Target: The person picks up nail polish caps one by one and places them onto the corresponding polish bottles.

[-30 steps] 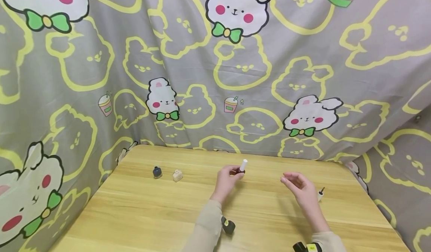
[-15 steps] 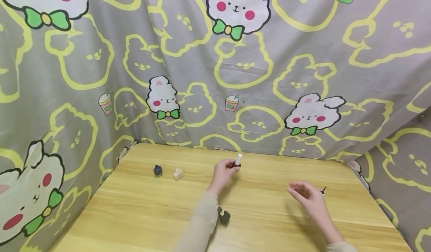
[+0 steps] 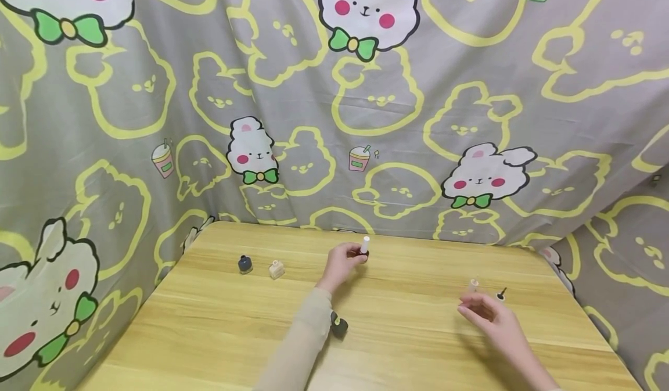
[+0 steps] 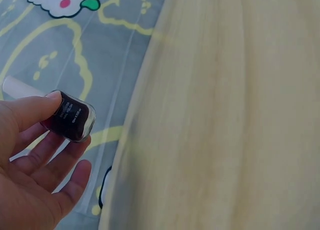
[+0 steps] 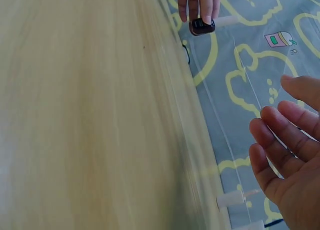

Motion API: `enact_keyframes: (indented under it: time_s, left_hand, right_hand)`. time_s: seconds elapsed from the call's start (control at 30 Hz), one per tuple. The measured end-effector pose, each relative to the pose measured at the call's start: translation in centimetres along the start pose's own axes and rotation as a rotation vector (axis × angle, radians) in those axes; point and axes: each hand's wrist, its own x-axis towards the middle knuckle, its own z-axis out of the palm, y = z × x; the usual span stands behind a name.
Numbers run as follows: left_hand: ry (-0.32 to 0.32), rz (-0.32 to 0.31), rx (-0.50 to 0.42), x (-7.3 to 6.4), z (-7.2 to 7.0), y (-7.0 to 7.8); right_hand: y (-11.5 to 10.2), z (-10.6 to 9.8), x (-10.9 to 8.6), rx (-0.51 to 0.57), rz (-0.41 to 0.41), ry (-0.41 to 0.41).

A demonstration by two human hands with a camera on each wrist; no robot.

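Grey curtain (image 3: 308,109) with rabbit print and yellow outlines backs the scene. Below it, a wood-grain table (image 3: 198,327) with its far edge near the cloth.

Left hand (image 3: 341,263) is out over the far middle, fingers closed on the dark red bottle (image 4: 77,119): thumb on the label side, fingertips behind. Pinching the glass body leaves the white cap (image 3: 366,244) sticking up free, probably so the other hand can get at it. Bottle looks lifted off the wood.

Right hand (image 3: 491,316) hangs over the right side, fingers loosely bent, wide gap to the thumb, nothing held. It's well apart from the bottle, near the loose caps.

Navy bottle (image 3: 244,265) and cream bottle (image 3: 276,270) stand upright on the left, near each other, necks uncapped; likely kept upright so nothing spills.

Smallest: pale-brush cap (image 5: 231,199) and dark-brush cap (image 3: 500,297) stand near each other on the right, tops down, brushes up, presumably to keep wet bristles off the wood.
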Motion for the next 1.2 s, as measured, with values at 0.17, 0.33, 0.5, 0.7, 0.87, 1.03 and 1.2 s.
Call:
enact_keyframes:
  time_s: [0.17,0.33,0.5,0.7,0.87,1.03,1.2]
  left_hand:
    - [-0.010,-0.012,0.011,0.4,-0.2,-0.5]
    - [-0.018,-0.021,0.004,0.8,-0.3,-0.8]
    - [-0.021,-0.015,0.015,1.3,-0.1,-1.2]
    - [-0.027,-0.045,0.018,1.6,0.1,-1.6]
    - [-0.027,-0.058,0.029,1.6,0.2,-1.8]
    - [-0.032,-0.061,0.025,1.7,0.2,-2.0]
    - [-0.048,-0.071,0.038,1.8,0.2,-2.2]
  right_hand:
    - [0.2,-0.9,-0.5,-0.031,0.035,-0.012]
    - [0.7,-1.7,-0.9,-0.018,0.036,-0.018]
    - [1.1,-2.4,-1.2,-0.012,0.039,-0.015]
    - [1.3,-3.2,-1.7,-0.021,0.058,-0.010]
    - [1.6,-3.8,-2.2,-0.029,0.072,-0.002]
    - [1.9,-4.7,-2.4,-0.009,0.131,-0.014]
    - [2.4,-5.3,-2.6,-0.043,0.161,-0.016]
